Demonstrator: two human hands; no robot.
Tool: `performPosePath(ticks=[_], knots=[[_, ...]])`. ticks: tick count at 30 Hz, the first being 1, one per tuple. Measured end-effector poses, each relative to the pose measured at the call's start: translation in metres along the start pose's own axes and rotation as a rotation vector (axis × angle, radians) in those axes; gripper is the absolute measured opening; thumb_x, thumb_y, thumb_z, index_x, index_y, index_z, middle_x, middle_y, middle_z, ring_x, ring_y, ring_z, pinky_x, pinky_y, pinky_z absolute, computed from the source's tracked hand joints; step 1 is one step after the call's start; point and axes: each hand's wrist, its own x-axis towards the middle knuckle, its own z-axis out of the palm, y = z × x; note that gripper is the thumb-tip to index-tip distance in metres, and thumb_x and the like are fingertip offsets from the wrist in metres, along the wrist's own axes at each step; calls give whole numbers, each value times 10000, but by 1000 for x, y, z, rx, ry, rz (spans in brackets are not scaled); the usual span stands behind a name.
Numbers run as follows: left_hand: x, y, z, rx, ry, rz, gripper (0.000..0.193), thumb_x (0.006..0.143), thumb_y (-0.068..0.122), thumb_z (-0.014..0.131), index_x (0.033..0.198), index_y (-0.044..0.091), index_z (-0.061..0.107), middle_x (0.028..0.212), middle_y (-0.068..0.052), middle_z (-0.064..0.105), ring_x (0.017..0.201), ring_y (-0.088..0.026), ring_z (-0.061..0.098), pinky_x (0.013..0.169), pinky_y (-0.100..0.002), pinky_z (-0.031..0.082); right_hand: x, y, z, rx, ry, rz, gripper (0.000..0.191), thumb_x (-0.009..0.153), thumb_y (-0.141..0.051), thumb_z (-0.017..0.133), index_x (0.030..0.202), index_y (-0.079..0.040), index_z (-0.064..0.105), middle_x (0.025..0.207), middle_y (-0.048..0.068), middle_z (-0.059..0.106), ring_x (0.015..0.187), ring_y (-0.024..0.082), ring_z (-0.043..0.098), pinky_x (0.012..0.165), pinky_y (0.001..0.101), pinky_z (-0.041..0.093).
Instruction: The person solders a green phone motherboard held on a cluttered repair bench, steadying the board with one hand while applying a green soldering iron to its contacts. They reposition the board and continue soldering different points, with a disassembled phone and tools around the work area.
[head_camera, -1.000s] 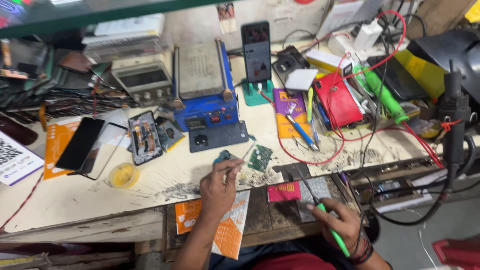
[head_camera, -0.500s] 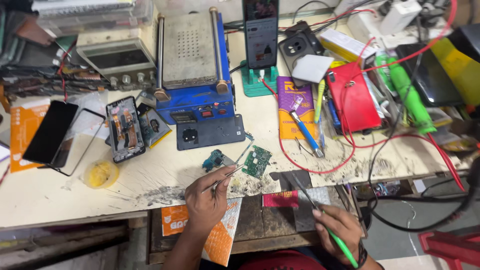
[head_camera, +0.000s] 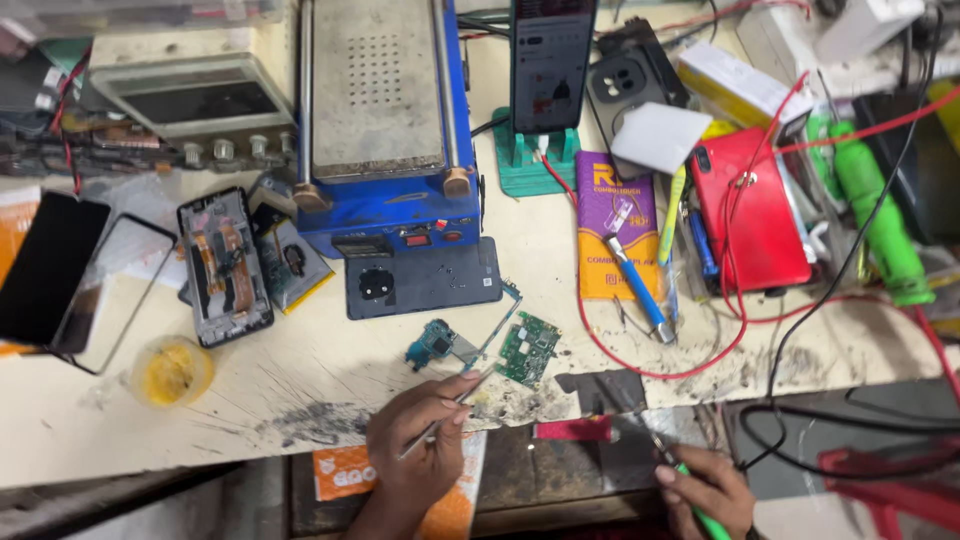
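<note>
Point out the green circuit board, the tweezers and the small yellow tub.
Green circuit board (head_camera: 528, 348), head view, board centre.
Tweezers (head_camera: 450, 413), head view, mid-shaft above left hand.
Small yellow tub (head_camera: 172, 371), head view, its contents.

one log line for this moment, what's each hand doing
left hand: holds tweezers by green circuit board | right hand: holds green-handled tool | bench: opened phone

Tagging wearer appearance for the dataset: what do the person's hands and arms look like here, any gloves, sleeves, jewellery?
Both hands are bare, with no gloves. The left hand shows no ring or band, and its forearm is uncovered down to the frame edge, with no sleeve in view. The right hand is also ungloved, with short, plain nails; its wrist is cut off by the bottom of the frame, so anything worn there cannot be told.
</note>
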Motion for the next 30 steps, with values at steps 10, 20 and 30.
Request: performPosePath(ticks=[10,20,30], knots=[[5,6,-14,-62,-122,29,175,1018,69,662,1104,43,512,1006,-224,782,945,-298,818,792,-362,669,12,-20,8,-294,-12,-82,348,764,-36,780,1087,-161,737,1007,105,680,811,249,696,698,337,569],[7,4,-9,-113,-129,127,120,1001,19,671,1049,13,561,991,-216,762,946,-305,809,771,-371,690,10,-22,11,-362,62,-123,306,761,-52,757,1049,-155,747,955,115,698,810,259,690,690,357,543],[3,7,-6,-33,-101,119,168,1005,22,666,1092,18,523,1004,-195,772,924,-279,813,774,-352,670,15,-19,6,-253,12,-120,323,763,-29,745,1067,-142,746,959,98,693,792,229,704,679,327,544]])
